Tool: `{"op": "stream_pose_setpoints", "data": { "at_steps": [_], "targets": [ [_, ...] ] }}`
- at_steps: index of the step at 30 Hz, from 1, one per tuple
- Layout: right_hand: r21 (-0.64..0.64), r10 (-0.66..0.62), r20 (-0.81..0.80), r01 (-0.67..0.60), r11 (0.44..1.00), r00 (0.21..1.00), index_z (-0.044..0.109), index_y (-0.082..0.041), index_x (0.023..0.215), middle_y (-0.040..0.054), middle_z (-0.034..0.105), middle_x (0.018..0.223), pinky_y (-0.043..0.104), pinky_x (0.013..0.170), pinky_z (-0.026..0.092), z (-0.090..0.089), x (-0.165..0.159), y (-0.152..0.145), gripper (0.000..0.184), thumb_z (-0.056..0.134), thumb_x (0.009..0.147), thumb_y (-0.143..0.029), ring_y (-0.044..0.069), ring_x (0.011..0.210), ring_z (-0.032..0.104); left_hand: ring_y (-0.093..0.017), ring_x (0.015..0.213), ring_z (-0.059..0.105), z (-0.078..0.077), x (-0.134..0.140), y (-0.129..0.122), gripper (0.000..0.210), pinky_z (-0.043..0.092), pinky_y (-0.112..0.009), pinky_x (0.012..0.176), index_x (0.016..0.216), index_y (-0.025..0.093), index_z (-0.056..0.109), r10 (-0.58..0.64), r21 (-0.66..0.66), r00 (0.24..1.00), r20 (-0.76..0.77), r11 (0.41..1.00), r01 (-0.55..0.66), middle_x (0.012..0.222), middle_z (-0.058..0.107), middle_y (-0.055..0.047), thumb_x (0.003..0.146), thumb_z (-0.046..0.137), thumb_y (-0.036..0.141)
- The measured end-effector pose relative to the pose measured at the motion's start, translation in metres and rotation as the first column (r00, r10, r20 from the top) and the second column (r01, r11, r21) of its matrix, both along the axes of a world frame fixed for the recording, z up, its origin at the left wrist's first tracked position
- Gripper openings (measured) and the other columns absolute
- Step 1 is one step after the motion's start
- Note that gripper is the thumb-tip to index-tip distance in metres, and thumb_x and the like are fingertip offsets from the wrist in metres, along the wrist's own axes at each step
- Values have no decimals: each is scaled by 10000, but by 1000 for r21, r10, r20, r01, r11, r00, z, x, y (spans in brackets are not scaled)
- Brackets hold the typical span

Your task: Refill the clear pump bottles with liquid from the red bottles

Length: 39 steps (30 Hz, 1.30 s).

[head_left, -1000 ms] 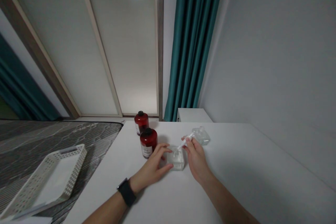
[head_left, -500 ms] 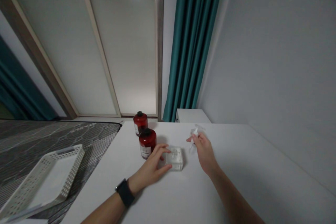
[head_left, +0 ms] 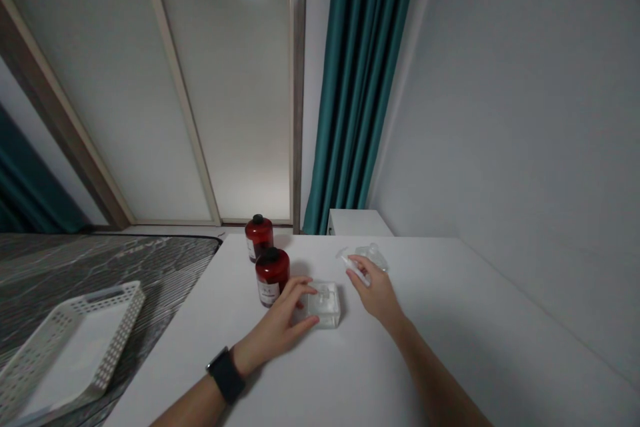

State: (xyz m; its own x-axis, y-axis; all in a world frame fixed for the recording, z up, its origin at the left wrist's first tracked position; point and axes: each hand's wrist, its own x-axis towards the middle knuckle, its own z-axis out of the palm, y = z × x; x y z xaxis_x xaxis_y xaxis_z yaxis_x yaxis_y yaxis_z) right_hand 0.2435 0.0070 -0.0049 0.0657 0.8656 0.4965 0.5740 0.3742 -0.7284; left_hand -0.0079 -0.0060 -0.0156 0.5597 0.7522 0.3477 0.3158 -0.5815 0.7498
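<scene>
My left hand (head_left: 281, 320) curls around the left side of a clear square container (head_left: 327, 307), with a finger at its rim and the thumb by its near side. Just left of that hand stands a dark red bottle (head_left: 273, 270) with a black cap and white label. A second dark red bottle (head_left: 259, 235) is behind it. To the right, my right hand (head_left: 375, 290) pinches a slim whitish translucent piece (head_left: 356, 269), whose exact kind is unclear. Beyond its fingers lies a clear plastic-looking thing (head_left: 374, 253), partly hidden by the hand.
All of this is on a white table (head_left: 310, 387). A white perforated basket (head_left: 107, 360) sits lower, at the left, above a grey patterned carpet (head_left: 165, 260). Past the far edge are a white cabinet (head_left: 357, 221) and a teal curtain (head_left: 345, 113); a wall borders the right.
The whitish piece in my right hand has turned, now pointing toward the upper left. The clear thing behind shows more. My left hand stays at the container, while the whole view shifts slightly.
</scene>
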Motion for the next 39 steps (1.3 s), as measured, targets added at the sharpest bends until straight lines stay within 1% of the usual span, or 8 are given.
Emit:
{"op": "stream_pose_setpoints", "data": {
  "at_steps": [4, 7, 13, 19, 26, 31, 37, 39],
  "targets": [
    [129, -128, 1, 127, 984, 992, 663, -168, 1135, 78, 715, 918, 306, 765, 526, 9, 14, 1, 328, 559, 886, -355, 199, 787, 645, -257, 1236, 505, 1, 0, -1, 320, 518, -365, 922, 1222, 265, 512, 3, 3, 1000, -6, 1000, -3, 1391, 435, -103, 917, 597, 217],
    [152, -170, 8, 167, 974, 985, 654, -162, 1155, 76, 708, 898, 298, 732, 531, 6, 17, 2, 338, 547, 890, -342, 194, 763, 643, -254, 1233, 510, 2, 0, -2, 318, 517, -366, 926, 1219, 265, 512, 8, 1, 1000, -11, 1000, -8, 1391, 434, -101, 916, 594, 210],
    [32, -55, 93, 52, 998, 994, 674, -172, 1138, 39, 680, 787, 269, 654, 524, -17, -8, 5, 313, 552, 893, -325, 177, 679, 640, -255, 1240, 514, 2, 0, -2, 319, 526, -356, 917, 1211, 264, 524, 16, 17, 1000, -13, 1000, -16, 1381, 456, -99, 907, 598, 201],
    [-7, -98, 129, 100, 995, 987, 680, -156, 1117, 55, 713, 817, 306, 758, 532, -33, -8, 15, 295, 563, 878, -284, 205, 760, 676, -257, 1213, 533, 2, 1, -2, 325, 533, -359, 907, 1209, 258, 529, 31, 31, 999, -13, 999, -30, 1376, 466, -104, 898, 604, 202],
    [-37, -169, 232, 182, 983, 958, 658, -135, 1173, 81, 715, 847, 324, 743, 513, -42, 6, 31, 330, 537, 907, -288, 226, 764, 661, -254, 1237, 506, 0, 0, -2, 325, 524, -359, 916, 1215, 265, 515, 20, 20, 1000, -15, 1000, -19, 1388, 444, -101, 907, 595, 197],
    [-55, -219, 329, 250, 967, 919, 670, -146, 1152, 98, 716, 872, 346, 767, 501, -49, 18, 41, 300, 568, 890, -251, 243, 792, 646, -257, 1235, 503, 3, 1, -3, 316, 520, -375, 928, 1217, 257, 504, 9, 1, 1000, -16, 1000, -8, 1385, 436, -109, 915, 581, 201],
    [-43, -175, 443, 215, 976, 880, 689, -188, 1100, 94, 731, 983, 369, 889, 475, -48, 20, 40, 225, 601, 897, -224, 253, 915, 635, -266, 1224, 518, 7, 2, -4, 315, 532, -390, 926, 1210, 252, 512, 20, -7, 1000, -20, 1000, -20, 1384, 451, -108, 907, 589, 213],
    [-40, -167, 468, 210, 977, 868, 696, -194, 1079, 93, 724, 986, 373, 896, 472, -46, 19, 39, 203, 611, 896, -222, 257, 922, 632, -267, 1230, 515, 7, 2, -5, 316, 534, -389, 924, 1210, 253, 516, 23, -4, 1000, -18, 1000, -23, 1384, 453, -109, 905, 591, 214]
  ]
}}
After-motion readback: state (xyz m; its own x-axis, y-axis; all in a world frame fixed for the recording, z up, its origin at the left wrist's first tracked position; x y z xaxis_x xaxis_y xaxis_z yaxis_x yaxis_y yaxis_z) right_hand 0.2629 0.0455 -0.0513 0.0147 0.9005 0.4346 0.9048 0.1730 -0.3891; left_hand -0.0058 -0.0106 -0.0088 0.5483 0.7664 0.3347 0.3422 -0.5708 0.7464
